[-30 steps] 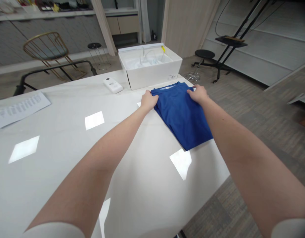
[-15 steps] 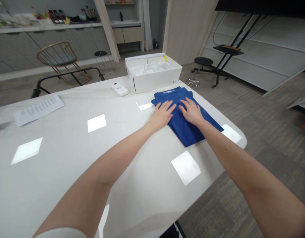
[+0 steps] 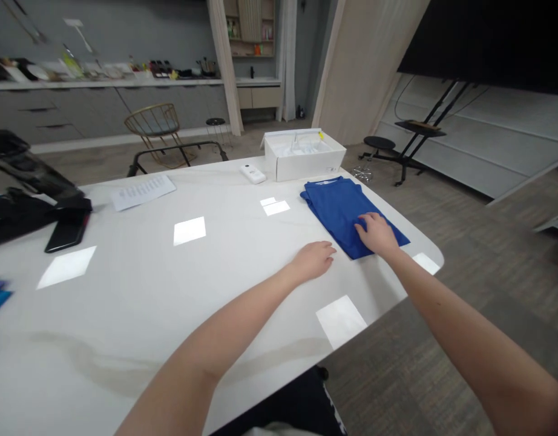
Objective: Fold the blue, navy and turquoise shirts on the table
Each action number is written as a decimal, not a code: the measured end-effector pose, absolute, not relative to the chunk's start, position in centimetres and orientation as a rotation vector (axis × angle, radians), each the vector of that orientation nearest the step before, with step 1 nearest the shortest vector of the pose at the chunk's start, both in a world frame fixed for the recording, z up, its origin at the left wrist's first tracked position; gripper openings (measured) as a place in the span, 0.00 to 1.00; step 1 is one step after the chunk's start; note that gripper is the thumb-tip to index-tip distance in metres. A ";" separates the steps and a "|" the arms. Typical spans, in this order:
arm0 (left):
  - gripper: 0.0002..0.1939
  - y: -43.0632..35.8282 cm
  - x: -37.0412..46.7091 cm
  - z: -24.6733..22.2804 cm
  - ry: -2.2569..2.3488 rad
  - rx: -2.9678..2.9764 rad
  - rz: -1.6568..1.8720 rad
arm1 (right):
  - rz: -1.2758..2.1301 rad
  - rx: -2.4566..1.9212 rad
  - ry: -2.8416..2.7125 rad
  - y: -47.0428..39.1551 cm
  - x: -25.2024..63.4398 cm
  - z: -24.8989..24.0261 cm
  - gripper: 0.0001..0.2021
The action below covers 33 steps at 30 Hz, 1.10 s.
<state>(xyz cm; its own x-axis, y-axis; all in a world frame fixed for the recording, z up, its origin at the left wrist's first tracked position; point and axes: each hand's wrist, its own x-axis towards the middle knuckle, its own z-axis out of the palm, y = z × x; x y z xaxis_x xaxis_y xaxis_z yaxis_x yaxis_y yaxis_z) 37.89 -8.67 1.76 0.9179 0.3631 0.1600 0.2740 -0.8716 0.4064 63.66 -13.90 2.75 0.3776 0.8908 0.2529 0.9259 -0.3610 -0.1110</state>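
Blue fabric, at three o'clock from the centre of my head feed: a folded shirt [image 3: 340,209] lying flat on the white table [image 3: 242,254], neckline pointing toward one o'clock, right side close along the table edge.

Right hand [image 3: 377,233]: on the near part of the shirt, fingers lightly bent, thumb set apart from them. I see no cloth pinched in it. Left hand [image 3: 313,261]: five o'clock, just beside the shirt's near-left corner, off the fabric, fingers loosely together, holding nothing that I can see. Whether it touches the table I cannot tell; its underside is hidden.

Around: open white box [image 3: 308,165] just beyond the neckline, at one o'clock; small white device [image 3: 252,174], eleven; printed sheet [image 3: 145,192], between nine and ten.

Handling notes, my judgement. The step reads as settling the folds. I'd lay the right palm flatter, since bent fingertips may drag up creases. Stroke from the middle outward, lightly; that glossy top could let the stack slide. The left would serve best anchoring the near-left corner. A bit of cloth juts out at the far-left corner; worth tucking in. Avoid pushing toward three o'clock, where the edge runs close.
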 end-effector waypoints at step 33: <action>0.18 -12.8 -32.3 5.1 3.033 1.484 0.487 | 0.714 -0.786 -2.437 -1.2 -20.7 3.5 0.10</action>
